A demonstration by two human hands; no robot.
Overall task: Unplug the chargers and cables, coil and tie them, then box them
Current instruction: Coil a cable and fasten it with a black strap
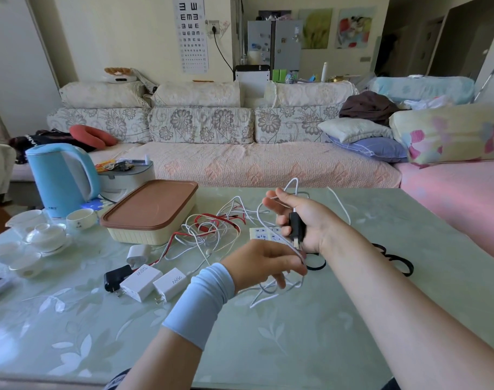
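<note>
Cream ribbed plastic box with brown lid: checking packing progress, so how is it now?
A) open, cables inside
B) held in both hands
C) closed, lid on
C: the brown lid sits flat on the cream ribbed plastic box, which rests on the pale green table.

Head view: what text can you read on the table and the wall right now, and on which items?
"120W": larger white charger block, printed sideways.
"90W": smaller white charger block beside it.
Rows of "E" shapes turned in various directions: white eye chart on the wall.
Too small to read: dark print low on the light blue electric kettle; the mark on the white teacup.
</note>
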